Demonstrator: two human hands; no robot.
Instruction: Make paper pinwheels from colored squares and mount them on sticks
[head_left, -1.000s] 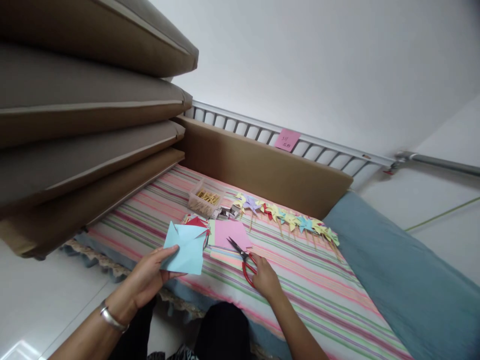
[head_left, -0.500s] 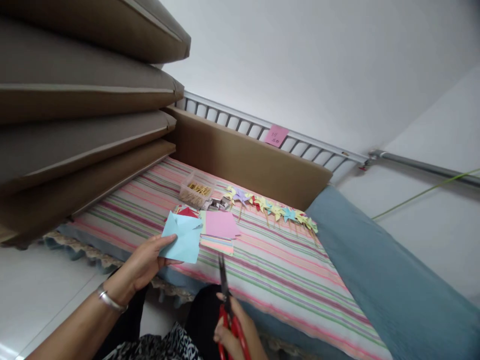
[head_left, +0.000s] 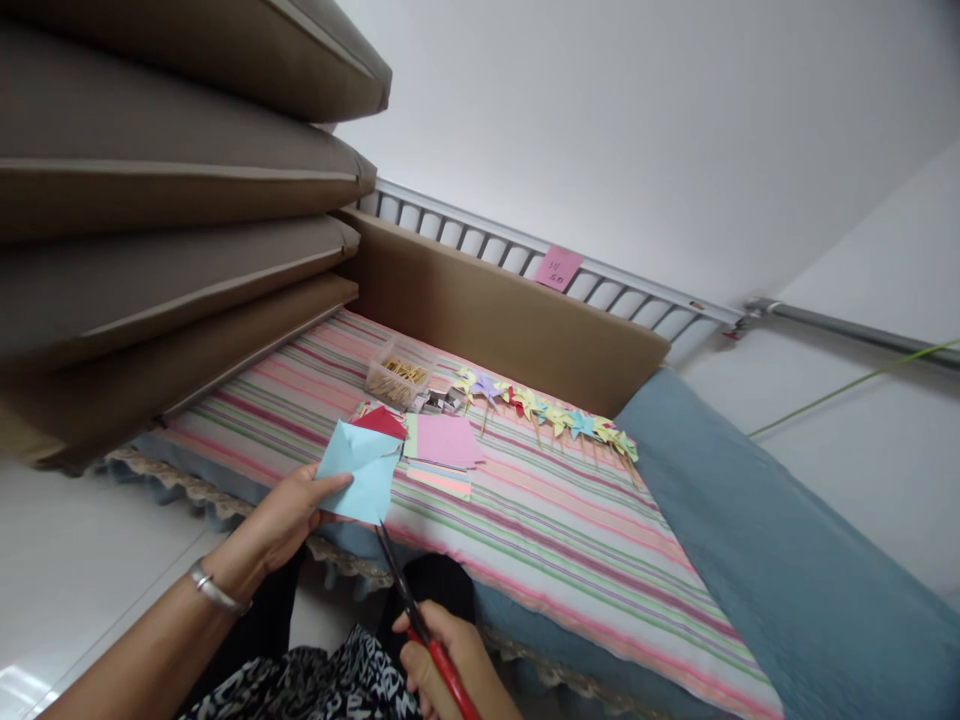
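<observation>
My left hand (head_left: 296, 510) pinches a light blue paper square (head_left: 364, 475) by its left edge, thumb on top. A slit runs in from the square's upper right side. In my right hand (head_left: 454, 655) are red-handled scissors (head_left: 431, 640), their dark blades pointing up and left. The blade tips meet the lower right corner of the blue paper; whether they have cut into it I cannot tell. Behind the blue square lies a red paper piece (head_left: 381, 422). To its right sits a stack of coloured paper squares (head_left: 448, 442), pink on top.
A clear plastic box (head_left: 379, 378) of small wooden sticks stands behind the papers, with small metallic items (head_left: 442, 402) beside it. Several paper pinwheels (head_left: 555, 412) on sticks line the board (head_left: 510, 320). Stacked brown cushions (head_left: 180, 200) rise at left. Striped cloth (head_left: 600, 530) covers the surface.
The scissors have swung up and left, from beside the paper to its lower right corner. My left hand and the blue paper have stayed nearly in place.
</observation>
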